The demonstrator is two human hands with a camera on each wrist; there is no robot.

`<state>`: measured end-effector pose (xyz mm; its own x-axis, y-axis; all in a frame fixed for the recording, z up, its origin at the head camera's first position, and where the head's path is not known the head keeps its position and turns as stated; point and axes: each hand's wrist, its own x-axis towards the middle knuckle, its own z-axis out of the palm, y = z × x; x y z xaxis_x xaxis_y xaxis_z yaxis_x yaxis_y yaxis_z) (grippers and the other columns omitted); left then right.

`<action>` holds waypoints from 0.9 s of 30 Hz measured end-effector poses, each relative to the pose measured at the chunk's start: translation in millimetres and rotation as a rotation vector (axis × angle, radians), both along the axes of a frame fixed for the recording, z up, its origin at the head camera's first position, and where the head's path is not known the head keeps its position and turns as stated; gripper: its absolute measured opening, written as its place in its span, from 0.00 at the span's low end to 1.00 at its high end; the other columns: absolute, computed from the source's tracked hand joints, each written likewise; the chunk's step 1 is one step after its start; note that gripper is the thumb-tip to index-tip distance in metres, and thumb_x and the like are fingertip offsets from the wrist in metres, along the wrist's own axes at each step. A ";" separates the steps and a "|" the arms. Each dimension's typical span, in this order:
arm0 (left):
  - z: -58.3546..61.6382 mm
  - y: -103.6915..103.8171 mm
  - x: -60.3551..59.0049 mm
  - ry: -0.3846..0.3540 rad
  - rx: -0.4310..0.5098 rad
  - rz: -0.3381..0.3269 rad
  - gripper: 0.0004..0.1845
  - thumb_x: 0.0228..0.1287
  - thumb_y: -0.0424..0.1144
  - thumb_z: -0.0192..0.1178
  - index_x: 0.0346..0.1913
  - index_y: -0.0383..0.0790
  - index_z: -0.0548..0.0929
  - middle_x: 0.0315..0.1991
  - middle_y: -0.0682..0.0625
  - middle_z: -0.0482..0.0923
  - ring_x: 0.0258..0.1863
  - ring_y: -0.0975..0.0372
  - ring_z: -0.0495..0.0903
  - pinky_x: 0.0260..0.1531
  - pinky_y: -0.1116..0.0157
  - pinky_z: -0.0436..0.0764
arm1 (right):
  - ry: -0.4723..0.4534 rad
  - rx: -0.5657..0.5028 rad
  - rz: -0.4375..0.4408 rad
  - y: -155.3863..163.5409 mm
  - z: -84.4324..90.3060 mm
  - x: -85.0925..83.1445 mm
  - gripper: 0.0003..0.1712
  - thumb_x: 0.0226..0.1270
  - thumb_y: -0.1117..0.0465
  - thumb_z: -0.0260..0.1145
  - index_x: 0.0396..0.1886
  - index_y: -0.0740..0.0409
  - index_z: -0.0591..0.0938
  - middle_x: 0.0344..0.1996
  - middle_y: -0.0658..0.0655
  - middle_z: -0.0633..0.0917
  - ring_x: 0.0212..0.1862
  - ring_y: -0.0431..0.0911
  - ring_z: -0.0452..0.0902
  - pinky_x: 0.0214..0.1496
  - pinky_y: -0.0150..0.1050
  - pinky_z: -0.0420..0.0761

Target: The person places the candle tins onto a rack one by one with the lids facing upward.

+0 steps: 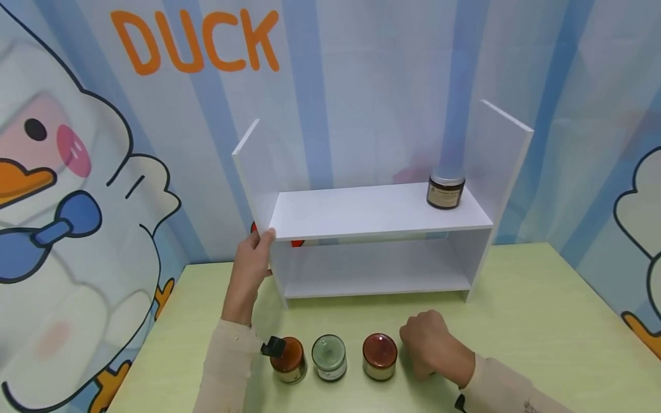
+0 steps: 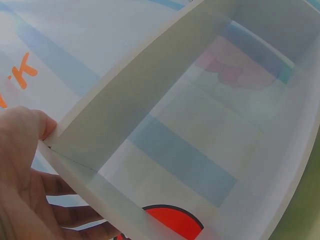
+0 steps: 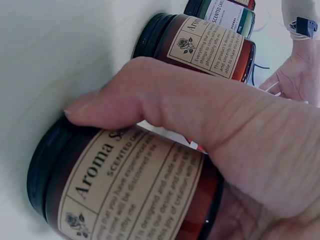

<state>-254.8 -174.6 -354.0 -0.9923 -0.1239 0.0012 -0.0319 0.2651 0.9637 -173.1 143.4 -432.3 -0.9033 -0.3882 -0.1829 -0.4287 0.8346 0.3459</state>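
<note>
An amber glass candle jar with a paper label point(image 3: 125, 195) is gripped around its side wall by the right hand point(image 1: 431, 344); it is judged rigid, breakable, smooth and moderately heavy. The white shelf's side panel point(image 1: 253, 172) is held by the left hand point(image 1: 253, 264).

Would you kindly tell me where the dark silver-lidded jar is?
In the head view, the dark silver-lidded jar stands at the right end of the white shelf unit's top board.

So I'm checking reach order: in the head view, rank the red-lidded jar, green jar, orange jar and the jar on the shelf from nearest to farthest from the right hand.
From the right hand:
1. Red-lidded jar, just to its left.
2. Green jar, middle of the row.
3. Orange jar, left end, by the left sleeve.
4. Jar on the shelf, up on the right of the upper board.
</note>
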 end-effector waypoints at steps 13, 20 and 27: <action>-0.4 0.6 0.7 -0.003 -0.011 -0.001 0.37 0.75 0.64 0.47 0.77 0.44 0.65 0.74 0.43 0.64 0.70 0.47 0.67 0.59 0.41 0.76 | 0.010 0.012 0.004 0.3 0.0 2.1 0.17 0.32 0.56 0.75 0.13 0.50 0.72 0.14 0.47 0.71 0.21 0.41 0.64 0.23 0.39 0.74; -1.3 0.9 0.1 0.003 0.003 -0.002 0.37 0.75 0.63 0.47 0.77 0.43 0.65 0.74 0.43 0.64 0.71 0.47 0.66 0.59 0.43 0.76 | 0.030 -0.006 0.037 4.8 -0.4 0.6 0.17 0.29 0.55 0.74 0.12 0.49 0.72 0.13 0.47 0.71 0.20 0.41 0.65 0.22 0.40 0.74; -0.7 0.6 -0.1 0.002 0.007 -0.003 0.37 0.75 0.63 0.47 0.77 0.44 0.65 0.73 0.43 0.66 0.68 0.48 0.68 0.58 0.44 0.77 | 0.022 -0.149 0.050 14.2 2.2 -1.1 0.19 0.28 0.53 0.75 0.12 0.48 0.70 0.13 0.46 0.70 0.20 0.41 0.60 0.21 0.42 0.71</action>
<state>-254.9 -174.0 -354.7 -0.9926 -0.1211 0.0023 -0.0292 0.2580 0.9657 -174.2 157.6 -430.1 -0.8854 -0.4539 -0.1001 -0.4644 0.8553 0.2298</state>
